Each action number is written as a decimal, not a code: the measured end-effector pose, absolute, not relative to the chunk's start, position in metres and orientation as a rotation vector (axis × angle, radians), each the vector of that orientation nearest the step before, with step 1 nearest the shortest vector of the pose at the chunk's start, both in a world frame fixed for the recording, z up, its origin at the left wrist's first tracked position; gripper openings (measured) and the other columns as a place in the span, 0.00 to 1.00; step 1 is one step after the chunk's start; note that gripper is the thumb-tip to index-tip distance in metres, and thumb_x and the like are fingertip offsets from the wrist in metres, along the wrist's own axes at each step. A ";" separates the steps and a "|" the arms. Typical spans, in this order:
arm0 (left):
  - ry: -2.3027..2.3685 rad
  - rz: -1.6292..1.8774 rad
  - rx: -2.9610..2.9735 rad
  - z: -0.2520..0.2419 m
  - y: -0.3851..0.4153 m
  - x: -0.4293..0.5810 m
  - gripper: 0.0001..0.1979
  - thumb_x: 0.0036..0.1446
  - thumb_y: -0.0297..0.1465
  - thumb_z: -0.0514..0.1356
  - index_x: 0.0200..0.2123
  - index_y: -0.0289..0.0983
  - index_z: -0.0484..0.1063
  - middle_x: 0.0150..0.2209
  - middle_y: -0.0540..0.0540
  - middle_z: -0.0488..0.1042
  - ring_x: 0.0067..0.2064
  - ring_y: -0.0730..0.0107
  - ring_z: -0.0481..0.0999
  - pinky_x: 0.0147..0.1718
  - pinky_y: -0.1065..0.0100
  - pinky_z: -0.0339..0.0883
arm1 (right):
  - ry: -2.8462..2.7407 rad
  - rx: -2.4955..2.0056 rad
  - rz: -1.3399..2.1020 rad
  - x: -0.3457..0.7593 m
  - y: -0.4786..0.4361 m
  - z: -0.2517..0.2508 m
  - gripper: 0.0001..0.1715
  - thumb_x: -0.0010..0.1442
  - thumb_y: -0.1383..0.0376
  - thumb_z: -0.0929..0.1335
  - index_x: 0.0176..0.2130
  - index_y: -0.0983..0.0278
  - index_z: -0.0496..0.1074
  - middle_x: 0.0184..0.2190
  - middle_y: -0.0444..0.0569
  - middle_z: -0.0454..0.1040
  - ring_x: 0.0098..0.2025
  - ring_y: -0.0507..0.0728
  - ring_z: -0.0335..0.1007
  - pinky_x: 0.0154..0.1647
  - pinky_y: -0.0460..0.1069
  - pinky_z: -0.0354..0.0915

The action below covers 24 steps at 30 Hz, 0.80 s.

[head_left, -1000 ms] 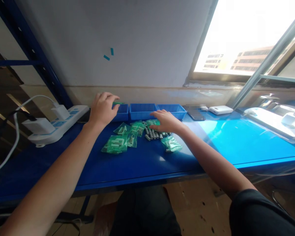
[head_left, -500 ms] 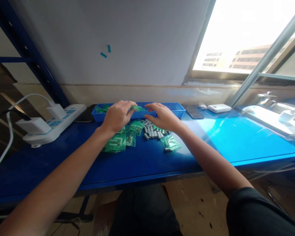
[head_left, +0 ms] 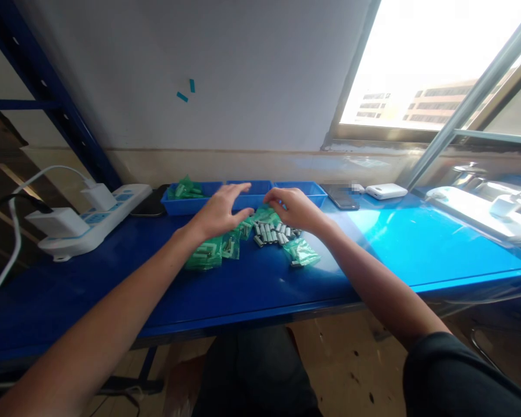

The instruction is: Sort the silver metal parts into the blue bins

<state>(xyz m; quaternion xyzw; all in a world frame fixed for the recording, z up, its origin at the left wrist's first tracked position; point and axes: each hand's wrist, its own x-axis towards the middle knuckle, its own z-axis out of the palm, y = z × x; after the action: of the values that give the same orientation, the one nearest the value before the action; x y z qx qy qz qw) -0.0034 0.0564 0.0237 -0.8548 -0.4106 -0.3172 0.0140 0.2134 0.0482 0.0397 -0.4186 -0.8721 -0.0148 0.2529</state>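
Note:
My right hand [head_left: 296,208] pinches the upper edge of a green plastic bag [head_left: 265,215], which hangs just above a pile of small grey metal cylinders [head_left: 271,233]. To its left, my left hand [head_left: 220,212] has thumb and fingers spread, holding nothing. Below the left hand lie several green bags with small parts inside, among them a bag [head_left: 205,255] near the front of the group. Another filled bag [head_left: 302,252] lies right of the cylinders. Behind both hands is a blue divided tray [head_left: 186,206], with green bags [head_left: 187,188] in its left compartment.
A white power strip [head_left: 117,211] with plugs and cables stands on the left of the blue table [head_left: 260,289]. Behind it lies a dark flat device [head_left: 151,202]. Right of the tray are a phone [head_left: 345,198] and a white box-like device [head_left: 386,191]. A metal post rises at the right.
My left hand has let go of a green bag and opened. My right hand has closed on a green bag, which now hangs over the cylinders.

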 end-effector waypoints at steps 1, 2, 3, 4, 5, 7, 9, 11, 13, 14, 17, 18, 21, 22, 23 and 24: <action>-1.269 -0.987 -2.766 0.024 0.051 0.006 0.27 0.58 0.42 0.56 0.58 0.36 0.63 0.51 0.42 0.74 0.51 0.58 0.73 0.50 0.61 0.66 | -2.307 -1.083 -0.014 0.211 0.046 0.040 0.15 0.62 0.70 0.60 0.43 0.64 0.72 0.37 0.49 0.78 0.40 0.56 0.73 0.41 0.48 0.62; -1.275 -0.989 -2.821 0.024 0.047 0.012 0.25 0.58 0.43 0.55 0.55 0.37 0.66 0.46 0.43 0.77 0.46 0.60 0.76 0.45 0.63 0.68 | -2.249 -1.033 0.004 0.208 0.044 0.040 0.14 0.63 0.69 0.59 0.43 0.64 0.72 0.37 0.48 0.78 0.40 0.55 0.73 0.42 0.47 0.63; -1.296 -0.998 -2.824 0.025 0.045 0.014 0.21 0.60 0.43 0.54 0.52 0.38 0.69 0.42 0.45 0.78 0.41 0.62 0.77 0.41 0.65 0.69 | -2.200 -0.984 0.010 0.206 0.042 0.039 0.14 0.63 0.68 0.59 0.44 0.64 0.71 0.38 0.49 0.77 0.41 0.55 0.72 0.43 0.48 0.63; -1.333 -1.020 -2.762 0.027 0.044 0.012 0.19 0.61 0.42 0.53 0.49 0.39 0.71 0.39 0.46 0.79 0.39 0.62 0.78 0.39 0.65 0.69 | -2.167 -0.934 0.005 0.204 0.040 0.038 0.14 0.64 0.66 0.60 0.46 0.64 0.70 0.40 0.50 0.77 0.43 0.56 0.72 0.44 0.48 0.63; -1.381 -1.052 -2.645 0.030 0.046 0.006 0.17 0.62 0.42 0.52 0.46 0.39 0.73 0.38 0.46 0.79 0.38 0.61 0.78 0.39 0.64 0.68 | -2.146 -0.893 -0.009 0.202 0.039 0.036 0.15 0.64 0.65 0.60 0.48 0.65 0.69 0.42 0.52 0.76 0.45 0.56 0.71 0.46 0.49 0.63; -1.478 -1.106 -2.336 0.035 0.055 -0.016 0.16 0.63 0.40 0.51 0.45 0.41 0.73 0.42 0.44 0.78 0.43 0.57 0.77 0.44 0.60 0.67 | -2.141 -0.870 -0.049 0.200 0.038 0.033 0.19 0.64 0.62 0.61 0.52 0.67 0.67 0.46 0.55 0.74 0.49 0.58 0.69 0.49 0.50 0.63; -1.554 -1.079 -2.120 0.038 0.068 -0.045 0.17 0.64 0.36 0.49 0.49 0.41 0.72 0.48 0.43 0.76 0.50 0.55 0.74 0.50 0.56 0.64 | -2.178 -0.957 -0.080 0.197 0.039 0.028 0.21 0.64 0.60 0.62 0.53 0.68 0.66 0.46 0.57 0.73 0.50 0.59 0.67 0.50 0.52 0.62; -1.571 -0.899 -2.168 0.037 0.083 -0.072 0.20 0.61 0.35 0.52 0.54 0.36 0.69 0.55 0.42 0.71 0.56 0.52 0.69 0.55 0.55 0.62 | -2.254 -1.124 -0.086 0.193 0.043 0.021 0.22 0.64 0.57 0.62 0.52 0.68 0.68 0.44 0.57 0.74 0.49 0.61 0.67 0.50 0.54 0.62; -1.594 -0.857 -2.182 0.031 0.095 -0.088 0.24 0.59 0.38 0.53 0.56 0.32 0.68 0.57 0.42 0.68 0.58 0.50 0.66 0.58 0.55 0.59 | -2.339 -1.299 -0.087 0.186 0.047 0.012 0.24 0.63 0.52 0.63 0.47 0.67 0.72 0.42 0.57 0.75 0.48 0.63 0.66 0.48 0.56 0.63; -1.592 -0.859 -2.189 0.028 0.098 -0.091 0.25 0.59 0.39 0.53 0.55 0.32 0.68 0.57 0.43 0.68 0.58 0.50 0.66 0.58 0.56 0.59 | -2.379 -1.364 -0.087 0.182 0.049 0.007 0.24 0.62 0.50 0.63 0.45 0.66 0.73 0.42 0.57 0.75 0.48 0.64 0.66 0.46 0.56 0.63; -1.523 -0.950 -2.273 0.022 0.093 -0.074 0.24 0.59 0.41 0.50 0.53 0.37 0.71 0.54 0.43 0.70 0.57 0.55 0.68 0.57 0.59 0.60 | -2.415 -1.414 -0.071 0.172 0.053 0.001 0.18 0.60 0.53 0.66 0.36 0.65 0.75 0.39 0.56 0.75 0.46 0.65 0.66 0.43 0.56 0.63; -1.480 -0.978 -2.350 0.023 0.088 -0.063 0.23 0.59 0.42 0.50 0.53 0.38 0.71 0.53 0.42 0.71 0.56 0.55 0.69 0.56 0.59 0.62 | -2.388 -1.379 -0.050 0.170 0.053 0.001 0.15 0.60 0.56 0.66 0.35 0.65 0.74 0.38 0.55 0.76 0.45 0.64 0.66 0.44 0.55 0.62; -1.377 -0.913 -2.759 0.030 0.068 -0.028 0.26 0.56 0.46 0.54 0.54 0.38 0.69 0.50 0.43 0.75 0.47 0.58 0.75 0.44 0.63 0.69 | -2.208 -1.195 0.015 0.169 0.051 0.010 0.06 0.59 0.64 0.66 0.34 0.64 0.72 0.34 0.50 0.76 0.41 0.58 0.67 0.45 0.51 0.61; -1.379 -0.888 -2.828 0.033 0.062 -0.020 0.25 0.56 0.47 0.55 0.52 0.39 0.70 0.47 0.44 0.76 0.44 0.60 0.76 0.40 0.65 0.70 | -2.145 -1.131 0.022 0.170 0.049 0.014 0.05 0.60 0.65 0.66 0.34 0.64 0.72 0.34 0.49 0.75 0.40 0.57 0.67 0.45 0.51 0.61; -1.389 -0.903 -2.835 0.037 0.057 -0.014 0.24 0.56 0.47 0.55 0.51 0.39 0.71 0.43 0.45 0.77 0.40 0.61 0.76 0.37 0.66 0.69 | -2.088 -1.078 0.020 0.171 0.048 0.018 0.05 0.60 0.66 0.65 0.35 0.64 0.71 0.34 0.48 0.75 0.40 0.56 0.67 0.45 0.50 0.61; -1.404 -0.939 -2.785 0.040 0.055 -0.013 0.22 0.57 0.47 0.55 0.49 0.40 0.72 0.41 0.46 0.78 0.39 0.62 0.76 0.37 0.66 0.69 | -2.041 -1.044 0.009 0.173 0.046 0.021 0.05 0.61 0.66 0.65 0.36 0.64 0.71 0.34 0.48 0.75 0.40 0.57 0.67 0.46 0.50 0.61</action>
<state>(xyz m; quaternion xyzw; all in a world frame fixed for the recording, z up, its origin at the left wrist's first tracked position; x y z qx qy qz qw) -0.0127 0.0552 0.0397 -0.8536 -0.4304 -0.2879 -0.0576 0.1729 0.0460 0.0206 -0.4151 -0.8112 0.0038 0.4120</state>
